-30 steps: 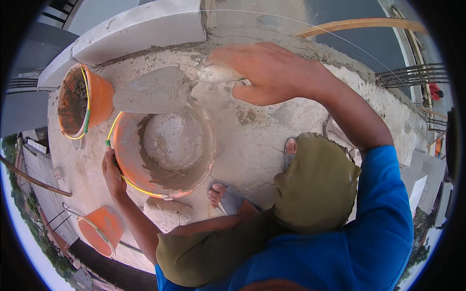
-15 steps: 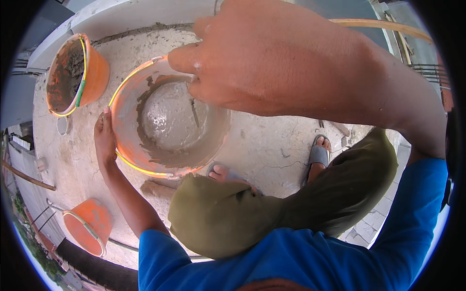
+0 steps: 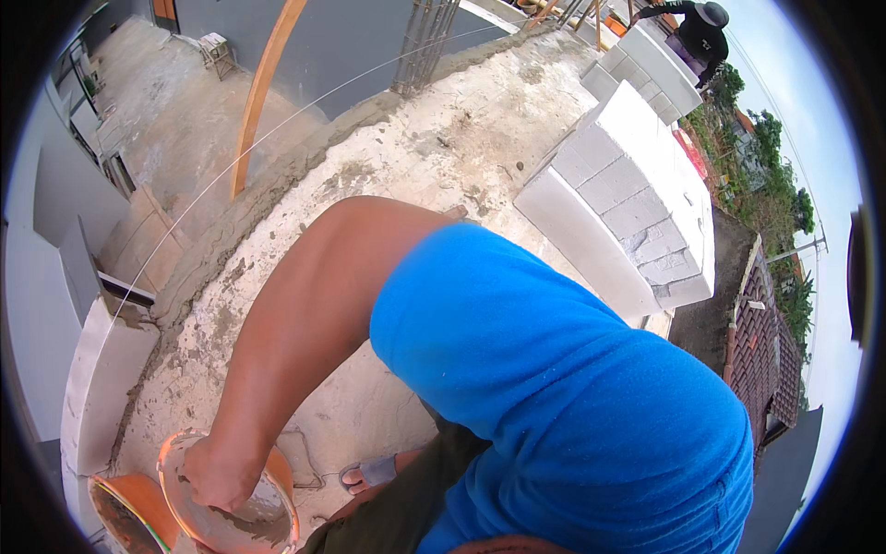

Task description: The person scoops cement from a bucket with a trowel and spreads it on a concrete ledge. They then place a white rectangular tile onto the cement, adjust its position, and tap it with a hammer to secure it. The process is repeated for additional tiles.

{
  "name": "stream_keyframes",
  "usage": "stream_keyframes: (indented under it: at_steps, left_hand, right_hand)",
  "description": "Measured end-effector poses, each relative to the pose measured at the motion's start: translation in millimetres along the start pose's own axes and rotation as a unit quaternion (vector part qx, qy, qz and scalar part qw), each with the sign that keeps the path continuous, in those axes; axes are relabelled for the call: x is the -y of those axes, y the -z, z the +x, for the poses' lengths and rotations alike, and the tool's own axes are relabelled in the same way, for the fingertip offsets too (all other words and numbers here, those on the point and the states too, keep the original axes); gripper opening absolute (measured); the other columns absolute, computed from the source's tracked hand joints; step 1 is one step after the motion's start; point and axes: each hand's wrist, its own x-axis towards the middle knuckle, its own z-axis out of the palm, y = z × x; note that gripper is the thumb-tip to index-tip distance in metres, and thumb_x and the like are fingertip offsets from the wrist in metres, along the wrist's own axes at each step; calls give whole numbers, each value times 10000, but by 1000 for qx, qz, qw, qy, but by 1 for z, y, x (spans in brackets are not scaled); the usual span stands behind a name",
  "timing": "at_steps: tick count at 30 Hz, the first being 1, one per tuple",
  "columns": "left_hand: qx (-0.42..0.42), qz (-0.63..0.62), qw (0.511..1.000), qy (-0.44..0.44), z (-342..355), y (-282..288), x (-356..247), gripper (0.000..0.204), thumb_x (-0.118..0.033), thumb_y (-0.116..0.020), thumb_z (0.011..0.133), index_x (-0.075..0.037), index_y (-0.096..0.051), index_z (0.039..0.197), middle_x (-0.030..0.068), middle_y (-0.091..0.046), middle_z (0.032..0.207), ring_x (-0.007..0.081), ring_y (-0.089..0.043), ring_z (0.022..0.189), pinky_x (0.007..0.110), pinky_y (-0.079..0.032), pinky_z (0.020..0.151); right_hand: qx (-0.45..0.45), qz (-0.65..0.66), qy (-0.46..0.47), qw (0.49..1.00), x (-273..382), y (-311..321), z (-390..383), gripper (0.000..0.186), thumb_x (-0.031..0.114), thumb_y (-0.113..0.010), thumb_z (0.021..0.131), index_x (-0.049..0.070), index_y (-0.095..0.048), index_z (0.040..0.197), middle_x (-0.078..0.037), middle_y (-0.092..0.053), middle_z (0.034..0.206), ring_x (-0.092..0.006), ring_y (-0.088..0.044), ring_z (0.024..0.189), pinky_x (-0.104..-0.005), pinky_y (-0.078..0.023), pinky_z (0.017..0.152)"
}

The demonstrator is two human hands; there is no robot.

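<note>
My right arm bends across the middle, its hand (image 3: 221, 473) lowered inside an orange bucket (image 3: 284, 473). The fingers look curled, but what they hold, if anything, is hidden. Wet grey mortar (image 3: 261, 526) shows below the hand, and grey smears coat the bucket's inner wall. A second orange bucket (image 3: 138, 494) stands against it at the lower left, cut off by the picture's edge. My left hand is out of the picture.
White blocks (image 3: 637, 217) are stacked at the right, with more blocks (image 3: 646, 69) behind. Far off, a person in dark clothes (image 3: 699, 37) bends over. A taut string (image 3: 231, 164) crosses above the ledge, near a curved wooden strip (image 3: 257, 92) and upright rebar (image 3: 426, 46).
The view has swung right and up, bringing the blocks and person into sight. My right hand has gone down into the mortar bucket; my left hand, formerly on its rim, has left view.
</note>
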Motion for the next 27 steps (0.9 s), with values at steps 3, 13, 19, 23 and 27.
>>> stream_keyframes:
  at_steps: [3, 13, 19, 23, 27]
  left_hand:
    - [-16, 44, 997, -59, -14, -21, -58, 595, -466, -561, 1128, 23, -605, 1465, 209, -669, 1411, 314, -639, 1304, 452, -518, 1096]
    - [-7, 135, 958, -254, -61, -72, -249, 535, -423, -626, 1106, 8, -647, 1422, 239, -709, 1347, 348, -681, 1264, 463, -543, 1061]
    - [101, 216, 924, -299, -87, -91, -368, 500, -397, -664, 1092, -1, -673, 1396, 258, -733, 1309, 369, -707, 1240, 470, -558, 1041]
    - [319, 376, 838, -234, -83, -146, -439, 513, -471, -508, 1148, -67, -647, 1431, 190, -703, 1371, 370, -619, 1306, 451, -463, 1140]
    - [510, 257, 804, -163, -119, -231, -456, 417, -355, -566, 1148, 16, -638, 1325, 134, -686, 1168, 224, -608, 1045, 373, -486, 992]
  right_hand:
    - [-22, -12, -15, 1000, 4, -20, 1, 301, 218, -571, 1039, 107, -780, 1224, -130, -724, 1274, -330, -770, 1068, -492, -641, 815]
    - [10, 175, -345, 922, -83, 140, -328, 420, 336, -661, 990, 102, -667, 1338, -179, -678, 1199, -390, -711, 1131, -540, -582, 921]
    - [169, -2, -866, 471, 70, 162, -701, 608, 543, -662, 1020, 178, -610, 1503, -190, -647, 1407, -352, -587, 1371, -602, -450, 1099]
    - [205, 25, -970, 129, 248, 172, -814, 940, 794, -565, 951, 231, -403, 1686, -266, -327, 1726, -456, -240, 1629, -727, -175, 1265]
    - [78, 21, -991, 103, 266, 151, -812, 867, 712, -563, 986, 240, -392, 1692, -237, -160, 1792, -432, -70, 1673, -678, -42, 1310]
